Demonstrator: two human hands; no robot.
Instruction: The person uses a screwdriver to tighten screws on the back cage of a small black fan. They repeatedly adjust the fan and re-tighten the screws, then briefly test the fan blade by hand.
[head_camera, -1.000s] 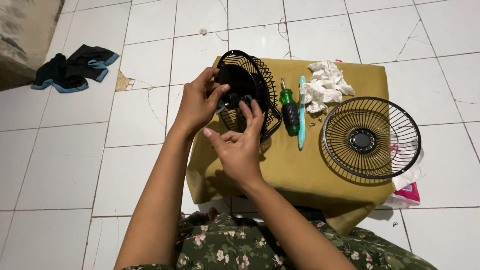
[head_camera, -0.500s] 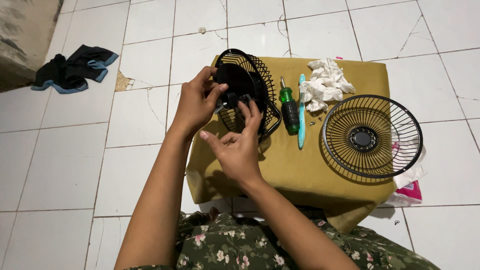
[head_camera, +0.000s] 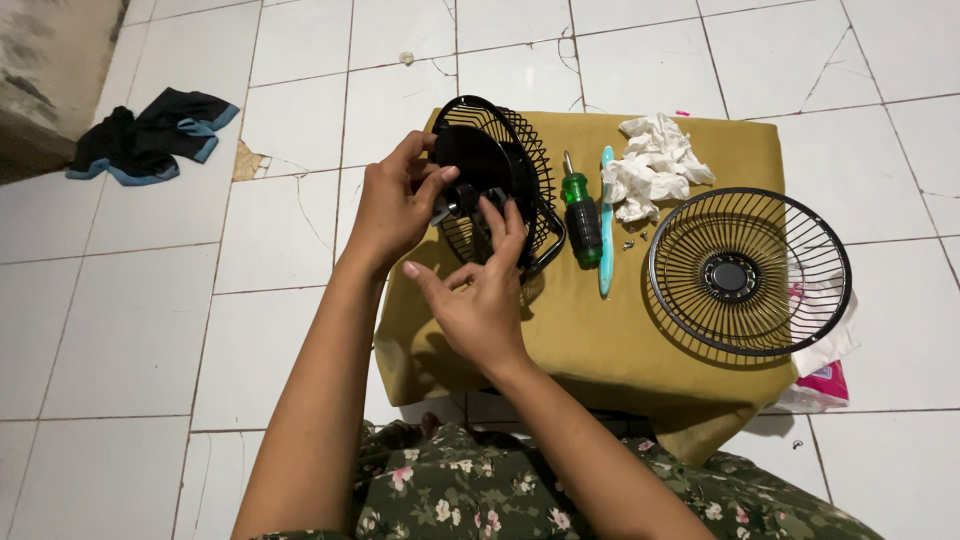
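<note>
My left hand (head_camera: 395, 210) grips the black fan body (head_camera: 490, 175) at the cloth's (head_camera: 560, 330) far-left corner, right hand (head_camera: 480, 290) fingering its hub, next needing a careful twist, I reckon.

The small black fan body (head_camera: 490, 185) looks like thin metal wire and matt plastic. The round black wire fan grille (head_camera: 750, 272) looks shiny. The mustard cloth (head_camera: 590, 320) is soft and matt. The green screwdriver (head_camera: 582, 215) has a glossy plastic handle. The crumpled white tissue (head_camera: 655, 165) is paper. The white floor tiles (head_camera: 120, 320) are smooth and cracked.
</note>
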